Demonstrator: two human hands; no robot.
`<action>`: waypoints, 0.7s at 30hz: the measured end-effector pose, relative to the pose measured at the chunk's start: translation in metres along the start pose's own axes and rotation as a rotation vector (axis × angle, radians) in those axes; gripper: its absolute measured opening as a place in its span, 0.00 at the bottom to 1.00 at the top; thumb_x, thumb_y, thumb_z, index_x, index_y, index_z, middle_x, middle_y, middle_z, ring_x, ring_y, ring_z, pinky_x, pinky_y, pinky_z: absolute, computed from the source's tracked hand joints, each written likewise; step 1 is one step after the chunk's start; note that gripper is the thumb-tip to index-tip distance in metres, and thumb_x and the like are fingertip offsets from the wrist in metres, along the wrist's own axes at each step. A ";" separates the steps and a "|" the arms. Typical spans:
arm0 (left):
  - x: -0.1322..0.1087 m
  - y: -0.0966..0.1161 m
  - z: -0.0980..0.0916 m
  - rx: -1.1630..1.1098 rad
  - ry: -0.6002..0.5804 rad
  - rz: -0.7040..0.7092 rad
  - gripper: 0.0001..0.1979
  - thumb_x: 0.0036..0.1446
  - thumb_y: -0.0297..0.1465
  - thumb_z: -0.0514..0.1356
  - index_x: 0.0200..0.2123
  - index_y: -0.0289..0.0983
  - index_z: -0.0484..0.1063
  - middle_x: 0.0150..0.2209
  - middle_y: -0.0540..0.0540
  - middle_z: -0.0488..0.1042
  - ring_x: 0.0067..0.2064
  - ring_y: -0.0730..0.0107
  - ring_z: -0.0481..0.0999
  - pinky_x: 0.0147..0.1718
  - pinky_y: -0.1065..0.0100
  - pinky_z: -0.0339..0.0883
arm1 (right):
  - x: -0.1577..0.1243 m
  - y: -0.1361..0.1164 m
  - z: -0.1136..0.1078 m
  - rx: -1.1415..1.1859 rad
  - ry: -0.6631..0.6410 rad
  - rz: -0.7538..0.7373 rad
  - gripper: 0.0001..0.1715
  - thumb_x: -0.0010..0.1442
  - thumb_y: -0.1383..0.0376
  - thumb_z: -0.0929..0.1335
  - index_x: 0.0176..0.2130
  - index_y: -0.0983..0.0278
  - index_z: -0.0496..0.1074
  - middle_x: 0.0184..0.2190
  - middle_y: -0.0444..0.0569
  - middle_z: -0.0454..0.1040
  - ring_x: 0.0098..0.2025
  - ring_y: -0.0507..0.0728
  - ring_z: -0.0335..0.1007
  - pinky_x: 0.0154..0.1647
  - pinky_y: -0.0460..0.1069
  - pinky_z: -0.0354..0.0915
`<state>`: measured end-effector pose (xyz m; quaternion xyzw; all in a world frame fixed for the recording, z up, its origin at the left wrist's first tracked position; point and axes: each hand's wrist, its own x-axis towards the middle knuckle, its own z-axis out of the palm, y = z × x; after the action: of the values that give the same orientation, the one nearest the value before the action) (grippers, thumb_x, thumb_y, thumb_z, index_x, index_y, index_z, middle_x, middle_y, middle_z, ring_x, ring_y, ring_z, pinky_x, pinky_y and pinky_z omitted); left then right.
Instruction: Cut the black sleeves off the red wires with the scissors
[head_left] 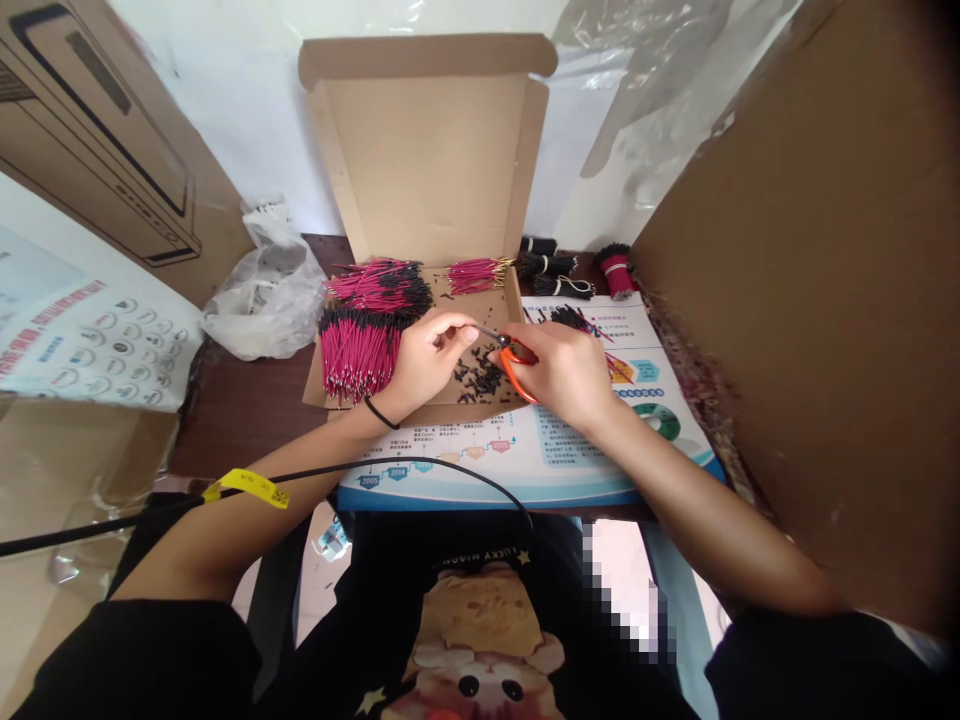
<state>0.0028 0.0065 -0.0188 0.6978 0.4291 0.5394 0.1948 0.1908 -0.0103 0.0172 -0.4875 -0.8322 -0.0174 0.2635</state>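
and here we go, your left hand (426, 362) is up by the middle of the box, its thumb and forefinger (454, 324) closed in a tight pinch on a thin dark wire (481, 332). your right hand (561, 372) comes in from the other side, fingers curled shut around a pair of orange-handled scissors (516, 368). the scissor blades reach toward the wire right beside your left fingertips, though from here i can't tell whether they're open or shut.

directly below those fingertips, a heap of black snippets (477, 382) lies in the bottom of the cardboard box (427, 170). just left of your left fingers sits a big bundle of red wires with black ends (358, 352), with a second bundle (379, 285) beyond it. ahead of your fingers, a red bundle with gold tips (476, 275) rests in the box too.

past your right fingers, bound black wire bundles (546, 265) and a red bundle (616, 270) sit beyond the box, and a printed poster (540, 455) spreads beneath your right hand. well left of your fingers there's a crumpled plastic bag (266, 290). back along your left arm, you've got a black hair tie (381, 412) on the wrist and a yellow tag (246, 487) on a black cable (420, 466).
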 end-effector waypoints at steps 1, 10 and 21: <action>0.000 0.000 0.000 -0.003 0.001 0.003 0.13 0.58 0.41 0.60 0.31 0.37 0.75 0.29 0.47 0.75 0.28 0.74 0.71 0.27 0.71 0.64 | 0.000 0.000 0.001 -0.009 0.003 -0.007 0.16 0.60 0.57 0.65 0.40 0.62 0.78 0.28 0.50 0.78 0.30 0.55 0.71 0.27 0.48 0.57; 0.000 0.002 0.000 -0.011 -0.013 -0.003 0.13 0.58 0.41 0.60 0.31 0.37 0.76 0.29 0.47 0.75 0.29 0.74 0.71 0.27 0.71 0.64 | -0.001 0.001 0.001 -0.042 0.006 -0.050 0.16 0.62 0.56 0.64 0.40 0.62 0.77 0.25 0.48 0.75 0.28 0.53 0.68 0.25 0.48 0.52; -0.002 0.000 -0.001 -0.006 -0.054 0.065 0.11 0.60 0.37 0.58 0.30 0.37 0.76 0.27 0.48 0.75 0.31 0.72 0.71 0.31 0.69 0.64 | -0.002 0.006 0.002 -0.060 -0.022 -0.078 0.12 0.61 0.62 0.65 0.40 0.61 0.77 0.26 0.47 0.75 0.27 0.53 0.67 0.24 0.48 0.49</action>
<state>0.0013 0.0051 -0.0196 0.7252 0.3992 0.5277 0.1907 0.1950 -0.0078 0.0131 -0.4626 -0.8525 -0.0470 0.2387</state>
